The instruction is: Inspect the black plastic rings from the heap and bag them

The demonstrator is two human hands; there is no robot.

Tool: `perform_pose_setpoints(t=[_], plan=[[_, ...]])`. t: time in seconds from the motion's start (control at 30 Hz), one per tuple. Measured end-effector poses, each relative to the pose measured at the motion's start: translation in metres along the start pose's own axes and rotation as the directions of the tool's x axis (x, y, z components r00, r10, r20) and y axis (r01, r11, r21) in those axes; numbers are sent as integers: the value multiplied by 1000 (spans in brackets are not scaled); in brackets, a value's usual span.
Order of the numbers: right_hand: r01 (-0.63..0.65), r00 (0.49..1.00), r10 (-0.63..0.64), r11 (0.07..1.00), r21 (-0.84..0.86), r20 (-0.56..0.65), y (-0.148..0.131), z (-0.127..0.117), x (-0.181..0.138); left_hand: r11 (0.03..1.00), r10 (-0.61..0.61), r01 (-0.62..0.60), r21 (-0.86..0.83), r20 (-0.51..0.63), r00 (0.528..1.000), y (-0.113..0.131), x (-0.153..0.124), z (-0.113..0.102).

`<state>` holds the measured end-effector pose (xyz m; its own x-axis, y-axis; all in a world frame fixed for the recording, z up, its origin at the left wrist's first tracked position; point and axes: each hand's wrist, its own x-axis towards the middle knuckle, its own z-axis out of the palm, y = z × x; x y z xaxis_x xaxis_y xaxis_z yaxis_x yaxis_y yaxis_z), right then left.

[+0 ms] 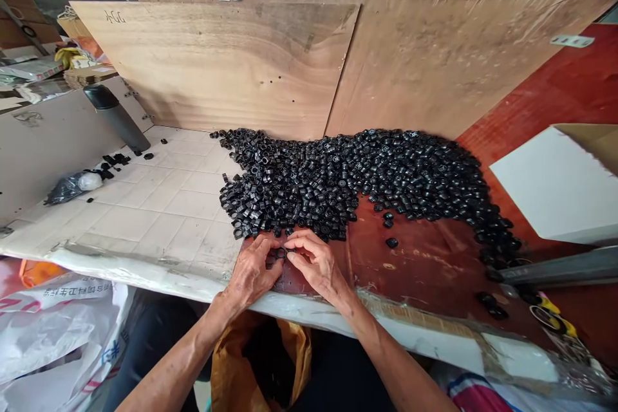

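Observation:
Close to the table's front edge, my left hand (253, 270) pinches a small black plastic ring (280, 253) between thumb and fingers. Right beside it, my right hand (316, 264) has its thumb and fingertips closed at the ring's right side, on a small dark piece largely hidden by the fingers. Just beyond both hands lies a wide pile of small black round plastic parts (299, 174). Some of these parts look like open rings, others like caps. A few loose black caps (391, 243) rest on the reddish board to the right.
Plywood boards (232, 64) wall off the back. A dark bottle (118, 119) and a small plastic bag (72, 187) stand on the left. At right are a white box (555, 187), a metal bar (560, 267) and yellow-handled scissors (555, 315). An orange sack (229, 360) hangs open below the edge.

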<state>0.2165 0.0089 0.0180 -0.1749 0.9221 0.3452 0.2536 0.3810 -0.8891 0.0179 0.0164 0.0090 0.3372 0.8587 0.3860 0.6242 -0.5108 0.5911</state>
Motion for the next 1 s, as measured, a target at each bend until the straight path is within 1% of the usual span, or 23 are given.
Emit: perform_pose_setpoints(t=[0.1,0.17,0.23,0.3,0.37,0.53,0.6,0.7,0.77,0.93,1.0], plan=[[-77,997,76,996,41,26,-1,-2,0,992,19,-21,-121,-18,1000,4,0,-3],[-159,987,158,984,81,23,2,-2,0,981,5,-9,-192,-21,1000,5,0,-5],[-199,980,199,969,147,12,5,-1,0,974,-18,14,-224,-14,1000,5,0,-6],[-187,981,195,961,205,-19,8,0,0,975,-24,19,-223,-19,1000,4,0,-5],[-163,982,179,962,221,-55,8,1,0,976,-12,5,-216,-29,1000,3,0,-4],[-166,984,174,969,183,-30,4,1,0,972,9,-18,-233,-38,999,4,0,-4],[-157,986,165,973,167,-38,2,1,-1,959,-26,21,-282,-15,1000,6,-1,-5],[-143,988,153,972,186,-37,1,1,-1,909,-124,135,-393,54,991,6,-4,-3],[-130,990,138,974,186,-31,0,1,-1,873,-173,189,-450,76,982,5,-6,0],[-116,991,124,983,143,-49,-1,3,-1,754,-221,239,-612,107,969,6,-6,0],[-121,990,128,985,122,-55,-1,3,-2,762,-227,244,-600,106,968,6,-6,-2]])
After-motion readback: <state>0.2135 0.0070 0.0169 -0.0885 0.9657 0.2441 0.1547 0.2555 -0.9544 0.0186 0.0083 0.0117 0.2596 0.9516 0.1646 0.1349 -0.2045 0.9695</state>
